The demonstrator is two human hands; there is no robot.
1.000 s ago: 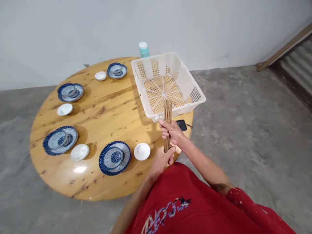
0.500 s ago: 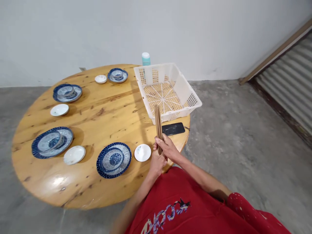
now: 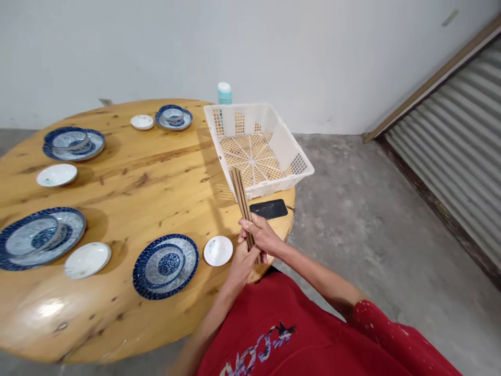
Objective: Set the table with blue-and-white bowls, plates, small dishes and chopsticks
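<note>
A bundle of brown chopsticks [image 3: 241,194] is gripped in both my hands over the table's near right edge, tilted with its upper ends to the left. My left hand [image 3: 245,261] closes around the lower part. Higher up, my right hand [image 3: 261,233] wraps the bundle from the right side. Just left of my hands lies a small white dish [image 3: 218,251]. Beyond them a black phone [image 3: 269,209] rests flat on the table, close to a white plastic basket [image 3: 301,180] with a lattice bottom.
Blue-patterned plates with bowls on them, such as the near plate [image 3: 191,256], stand around the round wooden table [image 3: 156,193]. White dishes [image 3: 88,260] sit beside them. A teal bottle [image 3: 224,94] stands behind the basket. A corrugated shutter [image 3: 454,120] is at right.
My view has swung to the right, so the table and dishes appear farther left. The chopsticks now lean more to the left, with both hands still around them.
</note>
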